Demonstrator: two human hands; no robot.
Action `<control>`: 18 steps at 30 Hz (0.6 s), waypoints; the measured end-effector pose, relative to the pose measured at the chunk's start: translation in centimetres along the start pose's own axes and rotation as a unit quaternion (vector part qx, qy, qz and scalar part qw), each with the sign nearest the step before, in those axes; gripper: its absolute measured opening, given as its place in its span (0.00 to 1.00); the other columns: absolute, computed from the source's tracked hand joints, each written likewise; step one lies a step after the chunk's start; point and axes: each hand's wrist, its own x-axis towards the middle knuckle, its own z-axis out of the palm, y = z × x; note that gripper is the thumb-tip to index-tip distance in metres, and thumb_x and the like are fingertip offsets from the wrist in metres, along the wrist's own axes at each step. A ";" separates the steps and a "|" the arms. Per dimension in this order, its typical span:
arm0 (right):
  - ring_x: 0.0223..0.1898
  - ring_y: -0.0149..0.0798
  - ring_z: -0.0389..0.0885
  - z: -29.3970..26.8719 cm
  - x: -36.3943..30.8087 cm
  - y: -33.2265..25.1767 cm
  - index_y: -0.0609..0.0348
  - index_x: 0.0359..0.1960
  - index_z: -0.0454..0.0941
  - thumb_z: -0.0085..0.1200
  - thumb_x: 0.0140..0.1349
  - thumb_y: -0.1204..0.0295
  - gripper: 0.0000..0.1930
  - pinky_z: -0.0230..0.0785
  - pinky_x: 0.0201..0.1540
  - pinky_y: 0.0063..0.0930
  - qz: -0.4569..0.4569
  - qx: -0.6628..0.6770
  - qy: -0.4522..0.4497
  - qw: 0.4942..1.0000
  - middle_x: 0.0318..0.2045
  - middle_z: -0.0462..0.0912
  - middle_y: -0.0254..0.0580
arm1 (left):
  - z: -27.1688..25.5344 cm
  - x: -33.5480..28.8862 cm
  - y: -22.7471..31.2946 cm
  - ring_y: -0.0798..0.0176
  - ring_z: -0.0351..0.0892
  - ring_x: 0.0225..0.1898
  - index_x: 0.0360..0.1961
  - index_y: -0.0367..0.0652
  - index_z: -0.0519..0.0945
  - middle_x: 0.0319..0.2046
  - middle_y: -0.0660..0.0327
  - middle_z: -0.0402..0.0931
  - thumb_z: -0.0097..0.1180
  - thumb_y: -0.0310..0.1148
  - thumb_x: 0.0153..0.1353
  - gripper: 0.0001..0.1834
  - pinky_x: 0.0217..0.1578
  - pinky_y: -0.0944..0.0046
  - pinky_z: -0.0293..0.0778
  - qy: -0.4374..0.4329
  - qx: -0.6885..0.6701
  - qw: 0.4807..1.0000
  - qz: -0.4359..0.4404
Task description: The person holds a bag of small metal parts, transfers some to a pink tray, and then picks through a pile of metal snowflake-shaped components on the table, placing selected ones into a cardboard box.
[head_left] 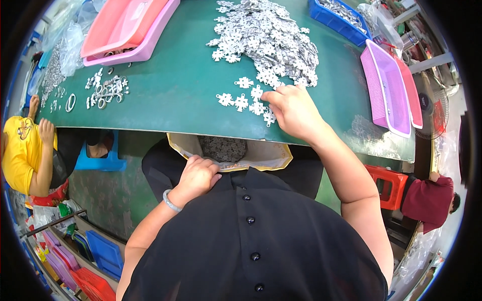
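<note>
A large pile of small silver cross-shaped metal pieces (268, 40) covers the far middle of the green table (186, 65). Near the table's front edge, several loose metal pieces (241, 103) lie apart from the pile. My right hand (296, 110) rests over them with bent fingers, its fingertips touching pieces at the pile's near end; part of what lies under it is hidden. In my lap, below the table edge, an open sack (268, 153) with a yellow rim holds many dark grey small pieces (223, 148). My left hand (198, 175) curls over the sack's near left rim.
Stacked pink and red baskets (150, 37) stand far left, near scattered rings and small parts (108, 90). A blue bin (341, 20) sits far right, with a purple basket (384, 90) nearer. A person in yellow (22, 155) sits left; another in maroon (429, 203) sits right.
</note>
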 end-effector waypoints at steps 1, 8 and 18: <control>0.36 0.49 0.78 -0.2 0.0 0.2 0.57 0.39 0.79 0.54 0.55 0.74 0.09 0.68 0.39 0.41 -0.006 0.013 0.005 1.000 0.28 0.78 0.45 | 0.1 0.0 0.0 0.55 0.77 0.36 0.33 0.46 0.82 0.29 0.61 0.78 0.62 0.37 0.52 0.10 0.48 0.58 0.66 0.000 -0.002 1.000 0.001; 0.36 0.50 0.79 -0.9 3.3 1.2 0.58 0.36 0.81 0.56 0.56 0.68 0.09 0.70 0.41 0.42 0.097 -0.018 0.061 0.993 0.31 0.80 0.46 | 0.1 0.1 -0.1 0.56 0.77 0.36 0.33 0.45 0.81 0.29 0.62 0.78 0.62 0.37 0.52 0.10 0.46 0.59 0.65 -0.015 0.010 1.000 0.003; 0.36 0.47 0.77 0.0 3.3 0.7 0.56 0.33 0.81 0.55 0.56 0.75 0.05 0.67 0.41 0.41 -0.013 -0.008 0.002 1.000 0.30 0.77 0.42 | -0.1 0.1 -0.2 0.56 0.76 0.35 0.33 0.45 0.81 0.29 0.62 0.78 0.62 0.36 0.52 0.09 0.45 0.59 0.66 -0.002 -0.010 1.000 0.005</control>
